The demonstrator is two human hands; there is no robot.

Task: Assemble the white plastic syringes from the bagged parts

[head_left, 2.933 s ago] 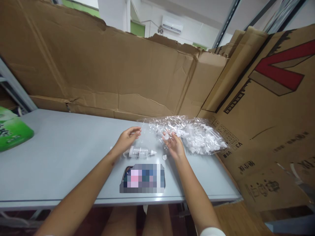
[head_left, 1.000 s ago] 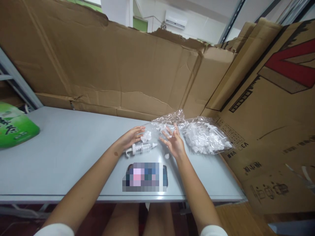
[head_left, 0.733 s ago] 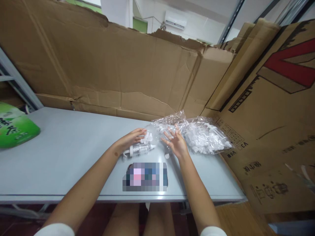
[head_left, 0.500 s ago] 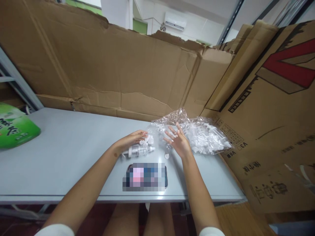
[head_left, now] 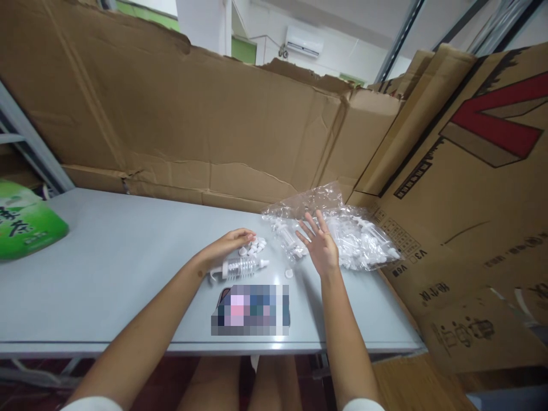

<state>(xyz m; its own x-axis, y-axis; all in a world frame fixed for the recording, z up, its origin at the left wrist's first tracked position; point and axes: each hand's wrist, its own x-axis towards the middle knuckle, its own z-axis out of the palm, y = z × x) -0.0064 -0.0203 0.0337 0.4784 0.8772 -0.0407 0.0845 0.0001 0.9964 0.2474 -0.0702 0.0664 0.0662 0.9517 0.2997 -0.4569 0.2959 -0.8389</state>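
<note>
With the clear ribbed bottle (head_left: 242, 268) as the clock's centre and twelve away from the person, the near edge of the grey table (head_left: 128, 274) runs along six o'clock, past the phone (head_left: 252, 311). The cardboard wall (head_left: 205, 125) bounds twelve, and a printed carton (head_left: 466, 222) closes off three. The widest tabletop stretches toward nine, as far as the green package (head_left: 29, 222).

The bottle lies on its side, white tip toward three. A small pile of white pieces (head_left: 256, 246) sits just beside it at one, a lone white cap (head_left: 289, 273) at three, and a clear plastic bag (head_left: 363, 242) of white parts between two and three.

The left hand (head_left: 231, 241) reaches in from eleven, fingers together, loosely extended, tips at the pile; I cannot tell whether they touch it. The right hand (head_left: 323, 251) is raised by the bag, palm bared, fingers spread wide, gripping nothing.
</note>
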